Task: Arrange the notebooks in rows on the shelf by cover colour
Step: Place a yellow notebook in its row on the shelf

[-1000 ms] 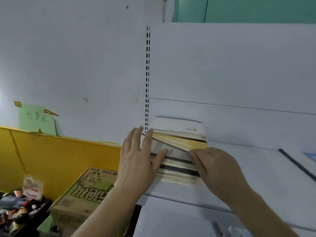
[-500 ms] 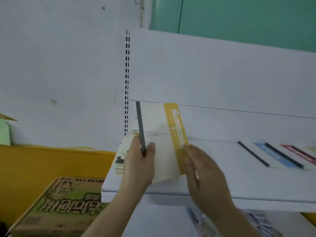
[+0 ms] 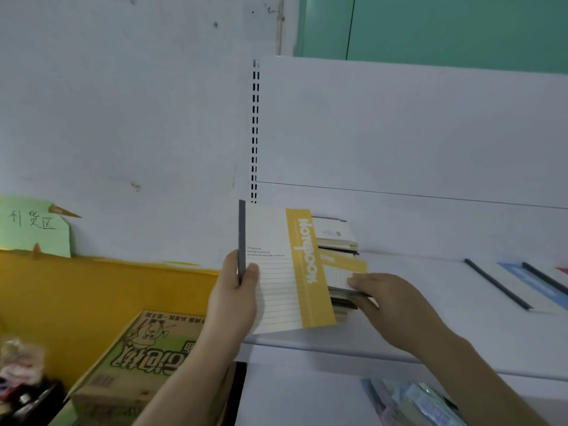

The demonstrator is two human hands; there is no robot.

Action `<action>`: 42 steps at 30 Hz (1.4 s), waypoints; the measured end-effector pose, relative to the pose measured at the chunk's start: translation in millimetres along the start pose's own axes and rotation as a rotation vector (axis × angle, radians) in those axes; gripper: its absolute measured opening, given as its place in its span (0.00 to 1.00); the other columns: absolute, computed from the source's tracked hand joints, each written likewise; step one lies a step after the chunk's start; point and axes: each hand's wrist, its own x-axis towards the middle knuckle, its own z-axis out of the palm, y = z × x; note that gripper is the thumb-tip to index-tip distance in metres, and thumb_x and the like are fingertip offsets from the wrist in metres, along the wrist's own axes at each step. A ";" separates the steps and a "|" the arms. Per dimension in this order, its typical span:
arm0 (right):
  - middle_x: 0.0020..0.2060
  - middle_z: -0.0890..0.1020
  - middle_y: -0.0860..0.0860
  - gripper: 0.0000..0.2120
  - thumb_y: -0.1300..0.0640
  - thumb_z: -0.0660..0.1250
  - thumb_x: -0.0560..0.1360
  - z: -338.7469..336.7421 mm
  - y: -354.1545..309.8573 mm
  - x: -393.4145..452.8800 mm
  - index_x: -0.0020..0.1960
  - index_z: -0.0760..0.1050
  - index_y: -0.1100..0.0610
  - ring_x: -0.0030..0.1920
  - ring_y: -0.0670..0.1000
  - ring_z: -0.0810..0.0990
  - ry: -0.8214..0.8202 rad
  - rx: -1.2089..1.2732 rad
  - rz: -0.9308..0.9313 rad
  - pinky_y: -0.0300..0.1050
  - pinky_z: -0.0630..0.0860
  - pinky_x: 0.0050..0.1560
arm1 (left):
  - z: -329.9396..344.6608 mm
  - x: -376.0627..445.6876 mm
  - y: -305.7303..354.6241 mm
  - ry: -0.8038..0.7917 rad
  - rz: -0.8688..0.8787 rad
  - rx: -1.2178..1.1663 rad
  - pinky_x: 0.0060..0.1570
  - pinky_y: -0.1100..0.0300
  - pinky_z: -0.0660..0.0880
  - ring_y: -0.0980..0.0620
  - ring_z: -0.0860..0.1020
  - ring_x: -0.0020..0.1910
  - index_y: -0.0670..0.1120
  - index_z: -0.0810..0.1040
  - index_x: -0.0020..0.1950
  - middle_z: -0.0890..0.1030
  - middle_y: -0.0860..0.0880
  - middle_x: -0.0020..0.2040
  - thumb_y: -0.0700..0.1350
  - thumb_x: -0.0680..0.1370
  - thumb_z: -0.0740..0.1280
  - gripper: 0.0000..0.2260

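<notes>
Left hand [image 3: 235,298] pinches a yellow notebook [image 3: 287,269] at its dark spine edge, thumb on the front cover, fingers hidden behind. The notebook is held upright, cover facing the camera: cream lined panel on the left, yellow band on the right with "Notebook" printed sideways. Its lower edge hangs over the front of the shelf [image 3: 430,327], and it covers the left part of the stack.

Right hand [image 3: 390,298] rests on the stack of notebooks [image 3: 338,250] lying flat at the shelf's left end. Its fingertips [image 3: 353,282] press on the top notebook's cover, which is also yellow; fingers look mostly straight, curling a little round the near edge of the stack. Whether they grip or only press, cannot tell for sure. The stack shows cream and dark page edges below, and a white cover at the back.

Further right on the same shelf, well apart from the stack, a blue notebook [image 3: 522,281] lies flat with a dark spine, and a red one [image 3: 562,269] is cut off at the frame edge.

Behind the shelf, a white back panel with a slotted upright [image 3: 255,130]. To the left, lower down, a cardboard box [image 3: 138,355] with green printing stands by a yellow wall section. A green paper sign [image 3: 35,226] with handwriting is taped above it.
</notes>
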 end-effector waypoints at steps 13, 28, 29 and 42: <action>0.34 0.82 0.50 0.14 0.53 0.60 0.79 -29.6 -30.9 -18.6 0.54 0.81 0.58 0.30 0.53 0.78 0.611 -0.125 0.059 0.46 0.74 0.30 | 28.4 0.9 15.7 -0.044 0.033 -0.141 0.52 0.46 0.79 0.52 0.81 0.51 0.64 0.72 0.60 0.83 0.59 0.49 0.51 0.84 0.57 0.09; 0.77 0.51 0.47 0.33 0.34 0.51 0.77 -12.7 -49.9 -56.5 0.78 0.53 0.48 0.76 0.49 0.54 0.273 0.063 0.206 0.50 0.62 0.72 | 64.8 -18.5 18.1 -0.192 0.080 -0.368 0.47 0.44 0.82 0.49 0.80 0.53 0.59 0.74 0.59 0.82 0.55 0.52 0.46 0.84 0.59 0.09; 0.77 0.45 0.42 0.37 0.29 0.49 0.75 -17.5 -45.6 -60.4 0.78 0.46 0.45 0.75 0.46 0.53 0.202 0.106 0.270 0.47 0.63 0.71 | 68.2 -19.8 18.1 -0.199 0.093 -0.363 0.50 0.44 0.81 0.50 0.80 0.54 0.58 0.74 0.60 0.82 0.55 0.53 0.46 0.84 0.58 0.09; 0.76 0.41 0.38 0.42 0.30 0.58 0.70 -83.0 41.0 -143.7 0.76 0.42 0.41 0.72 0.45 0.61 0.022 -0.019 0.468 0.41 0.65 0.67 | 185.3 -73.4 34.8 -0.279 0.209 -0.197 0.38 0.71 0.75 0.67 0.79 0.42 0.55 0.61 0.74 0.79 0.60 0.50 0.45 0.83 0.59 0.20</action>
